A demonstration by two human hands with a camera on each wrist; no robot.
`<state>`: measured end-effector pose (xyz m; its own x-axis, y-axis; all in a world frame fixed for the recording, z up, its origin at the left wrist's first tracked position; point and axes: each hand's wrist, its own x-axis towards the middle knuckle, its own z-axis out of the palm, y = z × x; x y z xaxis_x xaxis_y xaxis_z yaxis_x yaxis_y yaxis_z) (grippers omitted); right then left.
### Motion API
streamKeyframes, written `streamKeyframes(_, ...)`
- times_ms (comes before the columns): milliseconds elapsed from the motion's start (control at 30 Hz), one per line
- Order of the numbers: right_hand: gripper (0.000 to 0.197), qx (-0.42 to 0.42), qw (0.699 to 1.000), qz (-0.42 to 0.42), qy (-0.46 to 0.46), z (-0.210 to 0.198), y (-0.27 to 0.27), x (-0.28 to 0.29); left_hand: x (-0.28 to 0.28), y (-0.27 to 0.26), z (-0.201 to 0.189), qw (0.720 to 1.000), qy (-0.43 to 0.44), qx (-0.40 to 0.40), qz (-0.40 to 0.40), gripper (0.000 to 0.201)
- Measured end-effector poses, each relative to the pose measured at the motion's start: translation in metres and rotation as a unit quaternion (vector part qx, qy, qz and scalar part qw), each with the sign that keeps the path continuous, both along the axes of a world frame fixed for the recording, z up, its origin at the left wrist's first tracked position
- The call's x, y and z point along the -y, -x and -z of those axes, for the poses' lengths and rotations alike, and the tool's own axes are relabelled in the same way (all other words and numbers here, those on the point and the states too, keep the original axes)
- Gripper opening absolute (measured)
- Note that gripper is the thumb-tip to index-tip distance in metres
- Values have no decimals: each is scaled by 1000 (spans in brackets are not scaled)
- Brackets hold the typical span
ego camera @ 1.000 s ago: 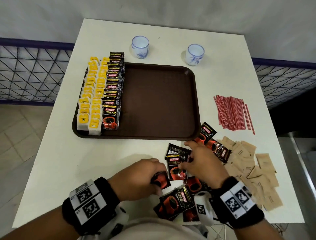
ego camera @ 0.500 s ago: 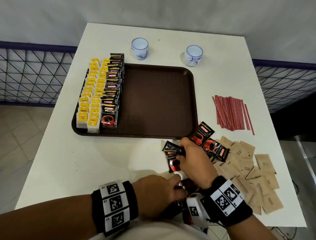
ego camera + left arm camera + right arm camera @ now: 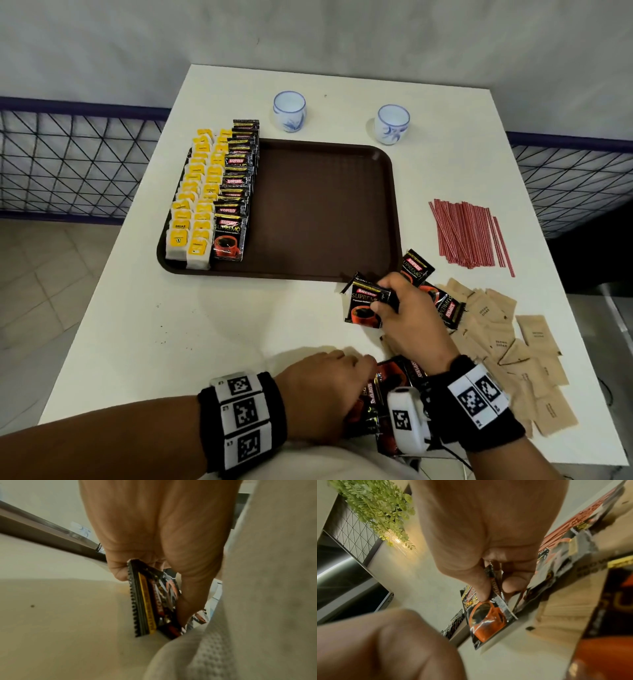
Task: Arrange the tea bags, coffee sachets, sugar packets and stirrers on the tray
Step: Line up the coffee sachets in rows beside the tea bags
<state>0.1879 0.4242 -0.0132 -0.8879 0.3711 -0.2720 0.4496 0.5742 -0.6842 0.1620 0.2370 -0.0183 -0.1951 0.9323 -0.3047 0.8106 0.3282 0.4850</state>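
Observation:
A brown tray (image 3: 325, 212) holds rows of yellow tea bags (image 3: 195, 205) and black coffee sachets (image 3: 236, 185) along its left side. My right hand (image 3: 404, 308) pinches a black coffee sachet (image 3: 364, 306) (image 3: 488, 620) just off the tray's near right corner, thumb and fingers on its top edge. My left hand (image 3: 325, 387) grips a stack of coffee sachets (image 3: 150, 605) at the table's near edge, against my shirt. More loose sachets (image 3: 416, 270) lie beside the right hand. Brown sugar packets (image 3: 507, 349) and red stirrers (image 3: 469, 233) lie to the right.
Two white cups with blue patterns (image 3: 289, 110) (image 3: 391, 124) stand behind the tray. A wire-mesh railing (image 3: 68, 161) runs beyond the table's left and right edges. The tray's middle and right part is bare. A green plant (image 3: 373, 505) shows in the right wrist view.
My left hand has drawn back toward my body with sachets in its grip. My right hand has closed on one sachet and shifted slightly toward the tray.

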Motion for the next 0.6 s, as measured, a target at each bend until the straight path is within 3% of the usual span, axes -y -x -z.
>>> streamKeyframes(167, 17, -18, 1000, 11, 12, -1, -1, -2, 6, 10, 10, 997, 53, 15, -46, 44)
streamKeyframes(467, 19, -33, 998, 38, 32, -7, 7, -1, 23, 21, 14, 998, 54, -22, 13, 29)
streamKeyframes(567, 25, -31, 998, 43, 42, -8, 10, 1, 26, 22, 16, 997, 49, -42, 30, 51)
streamKeyframes(600, 25, -29, 998, 44, 44, -9, 12, 2, 26, 22, 14, 996, 55, -56, 40, 48)
